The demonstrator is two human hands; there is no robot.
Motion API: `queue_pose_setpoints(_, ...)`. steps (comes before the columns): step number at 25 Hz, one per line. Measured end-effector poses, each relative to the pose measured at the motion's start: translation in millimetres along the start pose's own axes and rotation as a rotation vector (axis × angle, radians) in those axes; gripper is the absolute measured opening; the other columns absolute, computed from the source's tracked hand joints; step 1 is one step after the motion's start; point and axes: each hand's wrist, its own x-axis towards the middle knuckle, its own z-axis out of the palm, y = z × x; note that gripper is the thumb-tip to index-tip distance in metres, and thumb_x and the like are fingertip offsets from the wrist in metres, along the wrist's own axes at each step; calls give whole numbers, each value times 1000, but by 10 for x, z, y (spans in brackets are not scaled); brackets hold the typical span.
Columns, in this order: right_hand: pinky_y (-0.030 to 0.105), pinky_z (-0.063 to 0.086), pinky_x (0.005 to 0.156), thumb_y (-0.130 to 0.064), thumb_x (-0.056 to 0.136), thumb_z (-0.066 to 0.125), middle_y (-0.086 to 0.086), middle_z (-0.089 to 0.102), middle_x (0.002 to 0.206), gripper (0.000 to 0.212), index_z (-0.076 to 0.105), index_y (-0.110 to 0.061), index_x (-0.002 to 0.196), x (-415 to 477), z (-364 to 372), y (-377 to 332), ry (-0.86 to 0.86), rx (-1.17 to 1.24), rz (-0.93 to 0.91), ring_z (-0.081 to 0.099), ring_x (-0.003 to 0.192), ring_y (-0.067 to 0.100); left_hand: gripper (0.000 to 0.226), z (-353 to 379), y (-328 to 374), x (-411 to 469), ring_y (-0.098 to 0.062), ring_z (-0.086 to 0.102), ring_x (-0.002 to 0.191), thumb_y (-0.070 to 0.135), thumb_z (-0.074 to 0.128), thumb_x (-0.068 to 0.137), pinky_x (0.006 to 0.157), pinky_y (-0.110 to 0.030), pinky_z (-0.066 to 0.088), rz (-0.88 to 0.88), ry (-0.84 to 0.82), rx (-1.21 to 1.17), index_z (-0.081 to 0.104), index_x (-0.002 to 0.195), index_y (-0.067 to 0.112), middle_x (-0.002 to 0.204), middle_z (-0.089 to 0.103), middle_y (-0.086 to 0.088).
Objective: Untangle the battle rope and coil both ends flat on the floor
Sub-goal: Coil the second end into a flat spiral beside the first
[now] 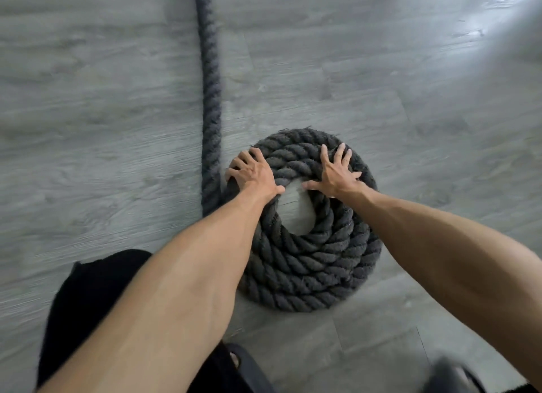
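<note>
The dark rope (pixel 210 99) lies on a grey plank floor (pixel 410 99), 1 end wound into a flat coil (pixel 311 275) with bare floor showing through its centre. Both my hands are on the coil's far side. My left hand (pixel 255 174) spans its left edge, fingers curled over the outer turn and gripping it. My right hand (pixel 337 174) presses down, fingers spread straight, grasping nothing. The loose length runs straight away just left of the coil.
</note>
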Motion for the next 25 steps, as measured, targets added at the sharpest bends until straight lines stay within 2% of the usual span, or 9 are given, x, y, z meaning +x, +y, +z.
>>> queue_pose_setpoints(5,82,12,107,-56,80,76,21,-28,162,120,-7,-24,161,400,-346,-611,-3,-76,-189,-21,150,44,132,-219,-425,201,-39,37,125,84,65,57,102,-54,32,-130,34,59,19,145,-3,141,36,-26)
queue_pose_setpoints(11,84,7,105,-52,80,78,19,-26,163,118,-3,-24,161,989,-710,-1011,13,-210,-433,-24,149,43,123,-324,-522,438,-33,43,113,94,52,57,90,-46,37,-320,43,24,32,135,0,131,48,-20)
queue_pose_setpoints(15,83,7,107,-54,80,77,17,-26,163,119,-5,-25,161,1372,-1069,-1295,20,-366,-591,-22,150,41,119,-398,-446,606,-33,40,113,94,43,63,90,-48,37,-453,64,-26,35,134,-1,130,46,-19)
queue_pose_setpoints(17,83,6,106,-54,80,76,16,-26,163,118,-5,-26,161,1572,-1178,-1420,12,-426,-673,-22,150,40,113,-485,-405,727,-37,37,121,88,49,68,95,-53,37,-382,205,13,33,136,-1,138,38,-22)
queue_pose_setpoints(19,83,5,106,-55,80,75,15,-25,164,118,-5,-26,161,1728,-1242,-1500,25,-453,-739,-22,151,39,121,-650,-404,985,-44,23,140,80,61,70,107,-63,26,-235,254,-51,16,150,1,155,18,-27)
queue_pose_setpoints(21,81,4,108,-57,82,73,13,-22,165,117,-6,-25,162,1767,-1241,-1491,71,-452,-802,-19,152,37,132,-852,-429,1309,-44,2,148,78,66,67,112,-68,9,-145,158,-173,-3,156,9,161,0,-25)
queue_pose_setpoints(23,78,5,112,-60,84,68,13,-16,167,111,-2,-23,162,1671,-1141,-1329,174,-382,-812,-16,153,37,134,-980,-481,1521,-42,-6,149,76,69,65,113,-71,3,-120,63,-182,-7,156,12,162,-2,-23)
queue_pose_setpoints(25,80,-4,110,-67,81,63,20,-17,165,113,-1,-21,162,1521,-944,-1013,311,-276,-631,-19,151,43,133,-978,-521,1601,-40,-5,150,76,70,65,112,-71,3,-115,58,-126,-3,156,12,162,3,-23)
